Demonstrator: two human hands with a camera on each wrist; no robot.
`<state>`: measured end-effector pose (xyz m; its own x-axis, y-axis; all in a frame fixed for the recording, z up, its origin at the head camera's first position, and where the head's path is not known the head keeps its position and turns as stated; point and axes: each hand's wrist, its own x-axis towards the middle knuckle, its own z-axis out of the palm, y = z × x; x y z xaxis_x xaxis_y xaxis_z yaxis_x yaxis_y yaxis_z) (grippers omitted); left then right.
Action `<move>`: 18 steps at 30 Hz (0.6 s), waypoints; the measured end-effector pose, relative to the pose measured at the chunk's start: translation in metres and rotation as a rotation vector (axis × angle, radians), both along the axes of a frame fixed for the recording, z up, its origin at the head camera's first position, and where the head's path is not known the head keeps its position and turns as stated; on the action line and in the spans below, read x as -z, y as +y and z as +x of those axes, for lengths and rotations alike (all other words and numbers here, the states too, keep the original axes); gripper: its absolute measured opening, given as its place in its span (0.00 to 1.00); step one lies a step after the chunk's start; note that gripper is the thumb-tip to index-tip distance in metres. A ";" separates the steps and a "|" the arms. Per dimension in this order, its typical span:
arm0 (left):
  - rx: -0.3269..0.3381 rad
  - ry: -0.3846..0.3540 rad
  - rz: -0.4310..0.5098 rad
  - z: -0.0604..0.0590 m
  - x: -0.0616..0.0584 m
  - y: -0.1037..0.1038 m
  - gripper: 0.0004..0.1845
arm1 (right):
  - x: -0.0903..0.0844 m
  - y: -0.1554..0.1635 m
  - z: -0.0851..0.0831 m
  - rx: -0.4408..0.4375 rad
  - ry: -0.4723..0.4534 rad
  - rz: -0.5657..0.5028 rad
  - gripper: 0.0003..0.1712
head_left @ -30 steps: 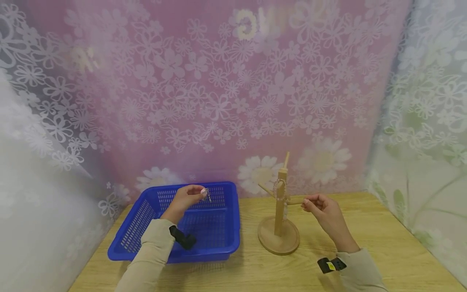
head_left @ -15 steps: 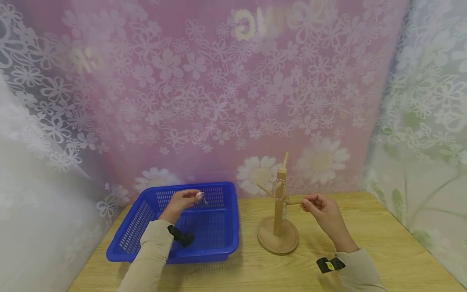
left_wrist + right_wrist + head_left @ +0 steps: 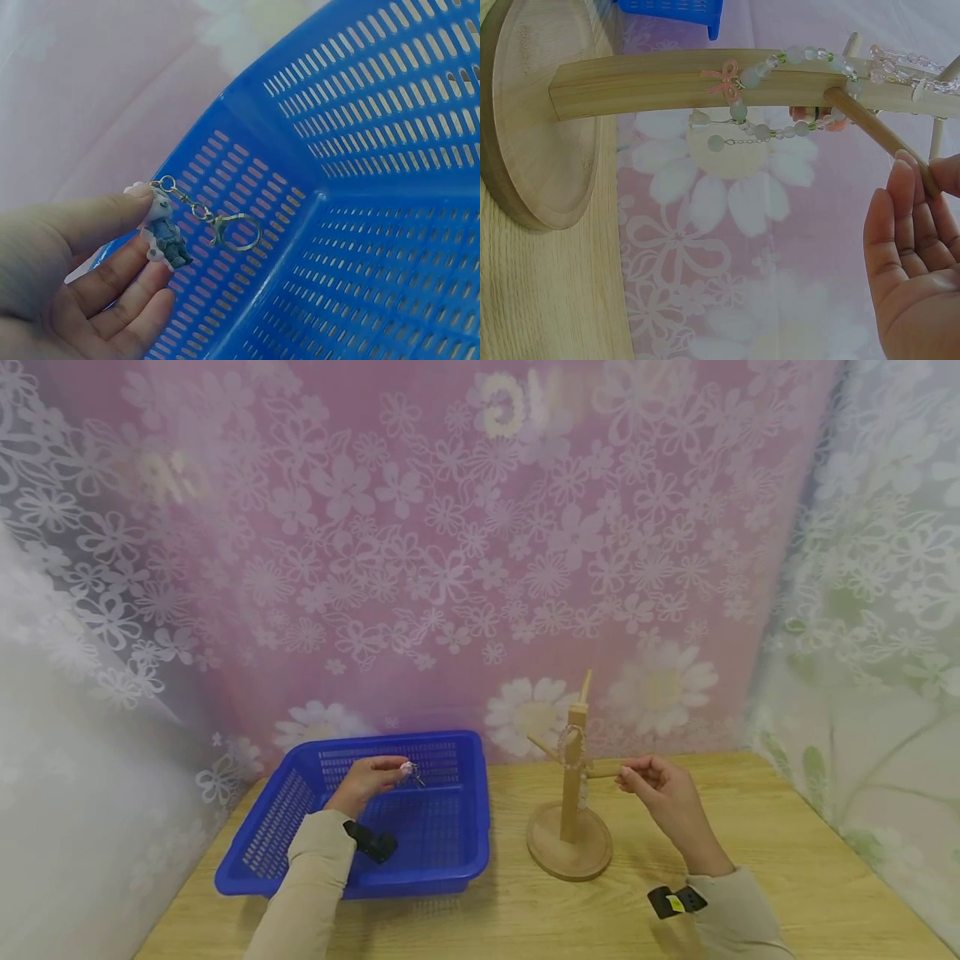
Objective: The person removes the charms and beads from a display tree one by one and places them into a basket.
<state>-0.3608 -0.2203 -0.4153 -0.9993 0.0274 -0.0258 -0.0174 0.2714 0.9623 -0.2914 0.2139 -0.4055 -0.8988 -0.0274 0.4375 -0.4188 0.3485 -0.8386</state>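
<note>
Wooden table, left hand with keychain sunk lower into basket

Left hand raised, thumb and fingers pinching, right hand forward, fingertips pinched, both sleeved forearms extended

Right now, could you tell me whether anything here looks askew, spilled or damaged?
Nothing stands out. The wooden stand is upright with a beaded bracelet hung on it; the left hand holds a keychain over the intact blue basket.
</note>
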 end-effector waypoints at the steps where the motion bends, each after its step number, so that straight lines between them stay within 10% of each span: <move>1: 0.003 -0.002 -0.006 0.001 -0.001 0.000 0.19 | 0.000 0.000 0.000 -0.002 -0.002 -0.001 0.16; 18: 0.030 -0.034 -0.012 0.002 -0.007 0.009 0.22 | 0.001 0.001 -0.001 -0.023 0.003 -0.020 0.15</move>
